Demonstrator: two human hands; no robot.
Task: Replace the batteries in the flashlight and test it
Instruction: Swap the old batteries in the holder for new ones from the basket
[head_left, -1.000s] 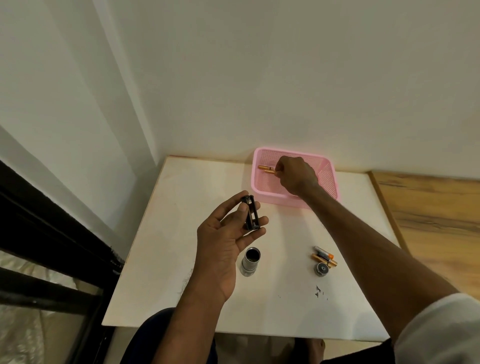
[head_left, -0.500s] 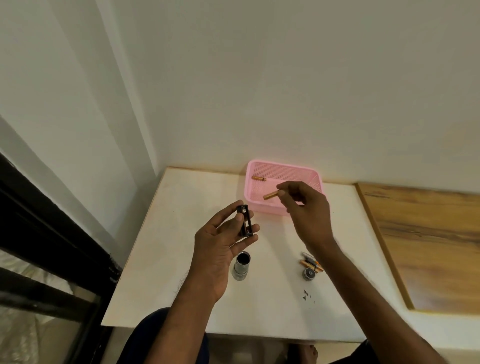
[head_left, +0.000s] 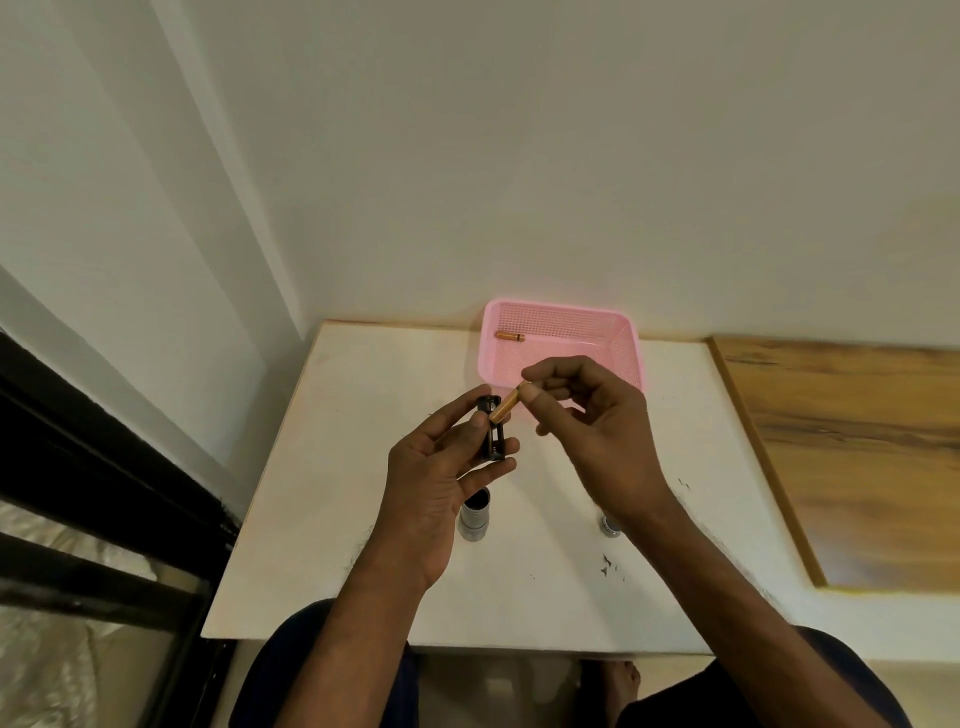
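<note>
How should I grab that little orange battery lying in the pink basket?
Come straight down from above, because the walls of the pink basket stand all around it. The battery lies flat on its side near the far left corner. Pinching its middle, with thumb and finger on the two long rounded sides, is probably best; the ends are small and it might roll.

left grip (head_left: 431, 483), palm up, holds battery holder (head_left: 494, 442); right grip (head_left: 597, 431) pinches battery (head_left: 504, 406).

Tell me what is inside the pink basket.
One orange battery lies on the pink basket floor near its far left corner. The right hand, pinching a second battery, covers the near edge, so anything there is hidden.
</note>
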